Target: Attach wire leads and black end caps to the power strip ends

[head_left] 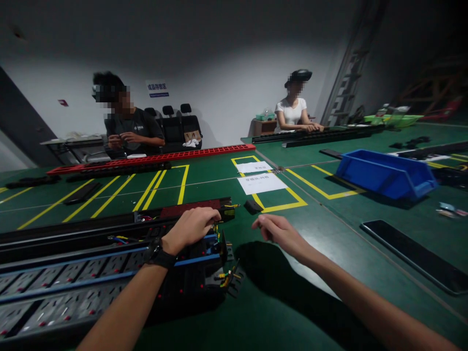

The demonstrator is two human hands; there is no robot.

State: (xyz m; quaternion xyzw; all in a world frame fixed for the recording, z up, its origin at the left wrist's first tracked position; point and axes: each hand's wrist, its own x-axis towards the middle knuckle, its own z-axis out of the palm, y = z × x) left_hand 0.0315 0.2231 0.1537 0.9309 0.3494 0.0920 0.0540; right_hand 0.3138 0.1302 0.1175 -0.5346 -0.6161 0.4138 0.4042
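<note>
Long black socket strips (pixel 106 265) lie side by side at the left, with blue edges, grey socket faces and small red dots. My left hand (pixel 193 226), with a black watch on the wrist, lies over the right end of one strip, its fingers bent round the end beside yellow and green wires (pixel 218 236). Loose wires (pixel 227 277) and a dark end piece stick out at the nearest strip's end. My right hand (pixel 276 231) hovers over the green table just right of the strip ends, apart from them. Its fingers are curled together; whatever they may hold is hidden.
A small black block (pixel 253 206) and paper labels (pixel 261 184) lie ahead on the yellow-taped green table (pixel 310 224). To the right are a blue bin (pixel 385 175) and a phone (pixel 417 256). Two people sit across, behind a red rail (pixel 153 159) and black rails (pixel 314 136).
</note>
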